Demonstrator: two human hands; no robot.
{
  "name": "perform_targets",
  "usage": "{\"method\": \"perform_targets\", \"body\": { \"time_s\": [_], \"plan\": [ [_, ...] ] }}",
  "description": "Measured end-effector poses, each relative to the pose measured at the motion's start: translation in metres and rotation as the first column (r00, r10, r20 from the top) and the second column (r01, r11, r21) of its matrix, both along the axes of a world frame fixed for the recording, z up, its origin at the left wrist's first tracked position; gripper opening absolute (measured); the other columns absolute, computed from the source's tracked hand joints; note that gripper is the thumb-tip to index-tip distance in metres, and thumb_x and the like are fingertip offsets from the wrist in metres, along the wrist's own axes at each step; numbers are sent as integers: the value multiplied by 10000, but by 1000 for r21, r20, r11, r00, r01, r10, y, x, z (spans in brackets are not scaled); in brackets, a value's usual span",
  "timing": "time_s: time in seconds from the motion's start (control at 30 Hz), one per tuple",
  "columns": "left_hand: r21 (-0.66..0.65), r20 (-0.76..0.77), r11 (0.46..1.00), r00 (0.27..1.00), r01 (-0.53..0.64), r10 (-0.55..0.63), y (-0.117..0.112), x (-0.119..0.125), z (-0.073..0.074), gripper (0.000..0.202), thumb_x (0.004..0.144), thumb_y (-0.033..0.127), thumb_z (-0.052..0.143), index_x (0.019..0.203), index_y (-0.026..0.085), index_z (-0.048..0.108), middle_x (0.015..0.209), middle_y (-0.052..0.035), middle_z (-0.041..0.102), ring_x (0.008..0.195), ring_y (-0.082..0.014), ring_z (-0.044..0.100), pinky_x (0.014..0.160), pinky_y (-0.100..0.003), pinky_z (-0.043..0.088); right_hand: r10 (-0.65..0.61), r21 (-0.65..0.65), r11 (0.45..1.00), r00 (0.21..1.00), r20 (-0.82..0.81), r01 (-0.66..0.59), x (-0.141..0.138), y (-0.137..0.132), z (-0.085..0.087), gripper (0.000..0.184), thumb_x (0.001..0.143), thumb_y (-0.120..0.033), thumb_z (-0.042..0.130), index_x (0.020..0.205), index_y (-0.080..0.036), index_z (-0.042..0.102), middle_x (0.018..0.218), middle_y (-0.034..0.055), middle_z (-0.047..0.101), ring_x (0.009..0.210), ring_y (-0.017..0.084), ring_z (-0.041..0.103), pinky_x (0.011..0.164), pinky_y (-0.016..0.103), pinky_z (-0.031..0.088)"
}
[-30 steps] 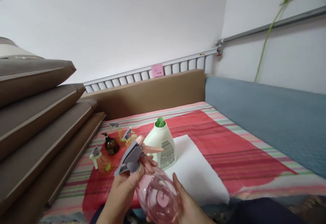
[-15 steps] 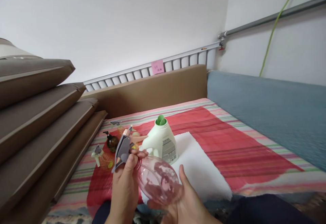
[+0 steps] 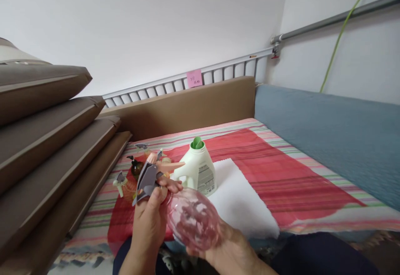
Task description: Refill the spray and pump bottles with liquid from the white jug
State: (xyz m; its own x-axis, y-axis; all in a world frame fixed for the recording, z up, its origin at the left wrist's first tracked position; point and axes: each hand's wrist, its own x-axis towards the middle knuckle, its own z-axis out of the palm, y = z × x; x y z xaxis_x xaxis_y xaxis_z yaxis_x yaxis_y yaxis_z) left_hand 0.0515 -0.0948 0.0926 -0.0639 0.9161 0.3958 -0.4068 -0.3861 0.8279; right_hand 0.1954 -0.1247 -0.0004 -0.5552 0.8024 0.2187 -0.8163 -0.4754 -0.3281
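A clear pink spray bottle (image 3: 192,216) lies tilted between my two hands, its grey and peach trigger head (image 3: 150,177) pointing up and left. My left hand (image 3: 153,216) is closed around the neck, just below the trigger head. Cupped round the base of the bottle is my right hand (image 3: 228,246), its fingers partly hidden beneath it. Right behind stands a pale green detergent jug (image 3: 200,166) with a green spout in its open mouth.
Several other bottles stand at the left, among them a dark pump bottle (image 3: 136,167) and a spray bottle (image 3: 125,187). White paper (image 3: 243,208) lies on the red cloth (image 3: 281,175). Stacked brown cushions (image 3: 56,141) rise on the left; a blue padded side (image 3: 328,129) borders the right.
The pink spray bottle has turned slightly in my hands. My right thumb, raised before, has moved out of sight, and the right fingers have come round the base.
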Motion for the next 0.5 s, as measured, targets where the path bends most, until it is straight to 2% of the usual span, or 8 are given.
{"method": "perform_targets", "body": {
  "time_s": [0.1, 0.17, 0.27, 0.3, 0.33, 0.4, 0.47, 0.5],
  "plan": [
    [26, -32, 999, 999, 19, -18, -2, -1, 0, 182, 775, 346, 656, 775, 173, 599, 690, -23, 596, 740, -169, 597, 774, -311, 504, 123, -9, 992, 992, 9, -123, -1, -1, 0, 644, 784, -619, 555, 1244, -169, 529, 1248, 131, 585, 1055, 256, 595, 832, 375, 477],
    [24, -34, 999, 999, 38, -37, -3, 0, 1, 190, 777, 359, 649, 777, 175, 600, 684, -19, 592, 724, -165, 594, 769, -306, 502, 167, 31, 985, 985, 37, -168, 0, -2, 2, 636, 804, -599, 544, 1259, -156, 518, 1219, 140, 603, 1006, 251, 619, 730, 329, 504],
    [36, -16, 999, 999, 34, -34, -6, 1, 3, 184, 783, 367, 643, 782, 189, 595, 696, -7, 590, 724, -158, 594, 783, -302, 498, -29, 62, 998, 999, 30, 27, 1, -3, 6, 638, 722, -373, 725, 1297, -273, 467, 1339, 80, 520, 1147, 270, 538, 800, 351, 484],
    [45, -17, 998, 999, 36, -35, -6, 2, 3, 184, 784, 367, 643, 782, 190, 595, 697, -8, 592, 728, -158, 594, 787, -302, 497, -64, 58, 996, 998, 26, 63, 1, -3, 7, 657, 705, -381, 740, 1295, -288, 465, 1361, 71, 498, 1178, 278, 511, 849, 384, 467],
    [53, -24, 998, 999, 40, -39, -6, 2, 4, 185, 785, 367, 643, 781, 188, 597, 697, -10, 594, 729, -158, 594, 789, -304, 496, -34, 52, 998, 999, 29, 33, 1, -3, 7, 653, 713, -457, 720, 1289, -271, 476, 1352, 82, 506, 1173, 284, 516, 872, 407, 458],
    [57, -44, 997, 998, 56, -54, -6, 3, 4, 186, 784, 360, 646, 777, 180, 599, 693, -16, 595, 717, -154, 589, 780, -300, 497, 143, 40, 989, 988, 56, -146, 1, -2, 6, 692, 757, -655, 561, 1260, -183, 514, 1266, 134, 572, 1066, 276, 593, 803, 380, 495],
    [52, -44, 997, 997, 65, -62, -5, 4, 5, 180, 785, 354, 645, 781, 181, 595, 692, -12, 591, 696, -144, 581, 757, -285, 499, 224, 43, 972, 970, 98, -229, 1, -1, 6, 715, 787, -673, 499, 1274, -148, 500, 1220, 160, 596, 976, 258, 635, 670, 310, 517],
    [53, -33, 997, 998, 60, -58, -5, 4, 6, 179, 785, 357, 643, 786, 187, 590, 694, -7, 588, 691, -142, 579, 747, -280, 500, 182, 52, 981, 977, 114, -189, 1, -2, 7, 691, 779, -612, 569, 1301, -171, 470, 1251, 155, 576, 997, 261, 626, 653, 296, 514]
  ]
}}
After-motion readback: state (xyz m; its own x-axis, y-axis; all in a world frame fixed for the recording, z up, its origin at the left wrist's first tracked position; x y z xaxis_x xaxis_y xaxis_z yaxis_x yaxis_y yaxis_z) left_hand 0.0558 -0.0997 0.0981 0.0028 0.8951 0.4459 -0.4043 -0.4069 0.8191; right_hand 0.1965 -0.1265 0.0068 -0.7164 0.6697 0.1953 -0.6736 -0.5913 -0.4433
